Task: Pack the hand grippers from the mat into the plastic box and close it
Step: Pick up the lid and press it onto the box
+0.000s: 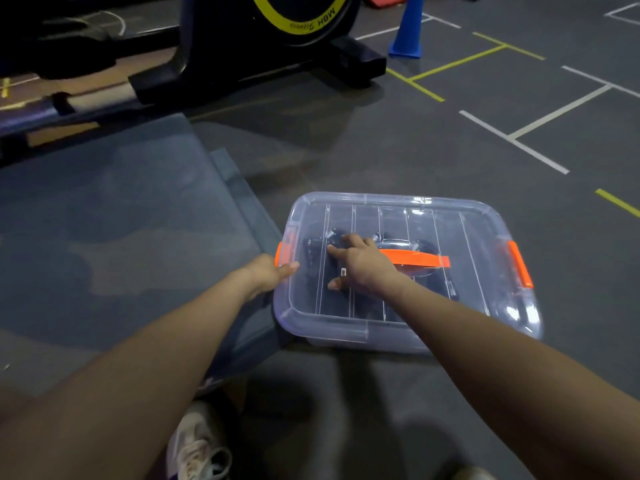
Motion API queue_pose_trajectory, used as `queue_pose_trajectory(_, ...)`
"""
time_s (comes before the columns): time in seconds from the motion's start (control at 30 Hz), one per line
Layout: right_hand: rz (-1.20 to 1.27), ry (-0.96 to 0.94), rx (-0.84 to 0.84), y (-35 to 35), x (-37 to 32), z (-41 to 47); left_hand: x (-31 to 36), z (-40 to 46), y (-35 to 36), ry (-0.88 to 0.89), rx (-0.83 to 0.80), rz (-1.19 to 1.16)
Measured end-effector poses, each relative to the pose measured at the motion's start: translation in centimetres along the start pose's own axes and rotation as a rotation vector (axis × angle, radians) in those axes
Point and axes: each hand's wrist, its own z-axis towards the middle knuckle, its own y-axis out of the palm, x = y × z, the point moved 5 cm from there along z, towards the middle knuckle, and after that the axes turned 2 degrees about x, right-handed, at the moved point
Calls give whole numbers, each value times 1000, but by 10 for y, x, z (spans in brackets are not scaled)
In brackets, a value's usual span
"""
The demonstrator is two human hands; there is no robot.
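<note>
On the clear lid [398, 271], our right hand [363, 268] presses flat with spread fingers, steadying it, while our left hand [268, 273] curls round the orange side latch [281, 254] to snap it shut.

We see the clear plastic box [408, 271] on the dark floor [415, 150], just right of the grey mat [121, 220], its lid on. Dark hand grippers [315, 251] lie inside it. Behind stand a black exercise machine [259, 53] and, to its right, a blue cone [407, 29].
</note>
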Motion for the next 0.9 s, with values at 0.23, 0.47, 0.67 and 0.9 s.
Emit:
queue_pose_trajectory(0.23, 21, 11, -13, 2, 1, 1, 15, -1, -7, 12, 180, 109)
queue_pose_trajectory(0.47, 26, 9, -13, 3, 3, 2, 25, -5, -7, -23, 292, 180)
queue_pose_trajectory(0.67, 17, -1, -20, 3, 4, 4, 29, -3, -11, 6, 285, 281)
queue_pose_trajectory(0.9, -2, -16, -23, 3, 5, -2, 38, -20, -4, 118, 215, 455)
